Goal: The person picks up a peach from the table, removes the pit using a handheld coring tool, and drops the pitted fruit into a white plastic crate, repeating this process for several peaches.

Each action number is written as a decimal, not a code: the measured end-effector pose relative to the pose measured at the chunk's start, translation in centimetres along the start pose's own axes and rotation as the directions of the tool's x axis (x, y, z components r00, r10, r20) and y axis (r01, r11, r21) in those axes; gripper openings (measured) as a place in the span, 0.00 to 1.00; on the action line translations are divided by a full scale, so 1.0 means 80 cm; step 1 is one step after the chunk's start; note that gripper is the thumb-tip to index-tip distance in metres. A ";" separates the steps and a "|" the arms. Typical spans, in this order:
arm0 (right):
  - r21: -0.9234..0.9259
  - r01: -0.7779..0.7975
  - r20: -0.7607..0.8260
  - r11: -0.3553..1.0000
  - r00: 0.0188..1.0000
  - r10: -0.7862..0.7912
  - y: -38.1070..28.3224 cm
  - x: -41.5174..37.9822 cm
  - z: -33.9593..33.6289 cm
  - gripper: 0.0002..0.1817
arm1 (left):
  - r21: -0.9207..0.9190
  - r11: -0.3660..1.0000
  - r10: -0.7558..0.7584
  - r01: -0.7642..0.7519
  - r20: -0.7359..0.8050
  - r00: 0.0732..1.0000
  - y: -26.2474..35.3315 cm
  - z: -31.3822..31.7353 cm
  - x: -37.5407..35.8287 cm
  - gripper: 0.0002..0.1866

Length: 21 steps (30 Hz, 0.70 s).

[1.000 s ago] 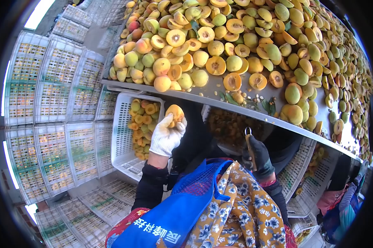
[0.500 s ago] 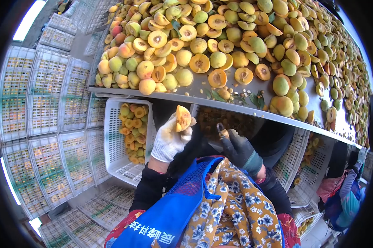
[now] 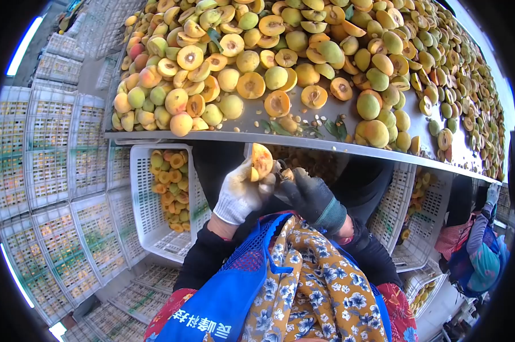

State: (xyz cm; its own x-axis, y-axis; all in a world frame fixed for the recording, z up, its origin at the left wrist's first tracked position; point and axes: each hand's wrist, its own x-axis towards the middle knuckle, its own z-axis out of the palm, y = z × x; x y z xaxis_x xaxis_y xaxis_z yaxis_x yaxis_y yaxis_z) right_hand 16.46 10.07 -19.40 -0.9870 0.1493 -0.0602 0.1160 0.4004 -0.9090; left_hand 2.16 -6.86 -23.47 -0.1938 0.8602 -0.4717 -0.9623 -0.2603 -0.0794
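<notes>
My left hand [image 3: 241,192], in a white knit glove, is closed on a cut yellow-orange fruit piece [image 3: 261,161], its flesh facing up. Close on its right is my right hand [image 3: 310,198], in a dark glove, with its fingers bent round a small curved tool [image 3: 285,171] whose far end lies near the fruit. Both hands are just below the front edge of a metal table [image 3: 234,137]. Halved and whole fruits [image 3: 250,85] are heaped on that table, with loose pits and green leaves near its edge.
A white crate [image 3: 155,233] with fruit halves stands below the table at left, and another crate [image 3: 391,214] at right. Stacked crates [image 3: 52,171] fill the left side. A co-worker [image 3: 482,256] is at the far right. More fruit lies in a container under the table.
My right hand and the tool have moved left, up to the fruit in my left hand. The whole view has shifted, so the table and crates appear further left.
</notes>
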 end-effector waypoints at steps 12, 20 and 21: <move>0.002 -0.124 0.005 0.992 0.992 0.124 0.012 -0.012 -0.003 0.15 | 0.271 0.911 0.343 -0.310 -0.085 0.935 -0.006 0.023 0.000 0.18; -0.048 -0.159 -0.044 0.986 0.987 0.157 0.034 -0.029 0.004 0.12 | 0.221 0.908 0.395 -0.356 -0.167 0.903 0.015 0.008 -0.010 0.19; -0.011 -0.210 -0.056 0.978 0.976 0.209 0.035 -0.030 0.007 0.12 | 0.312 0.861 0.466 -0.402 -0.162 0.870 0.020 -0.001 -0.015 0.19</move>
State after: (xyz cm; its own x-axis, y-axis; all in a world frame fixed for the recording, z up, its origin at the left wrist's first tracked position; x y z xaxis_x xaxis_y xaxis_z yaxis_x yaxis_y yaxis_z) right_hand 19.07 10.35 -22.06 -0.9329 0.2804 -0.2258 0.3222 0.3702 -0.8713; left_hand 0.90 -8.37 -23.08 -0.5857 0.5559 -0.5898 -0.8097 -0.4334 0.3957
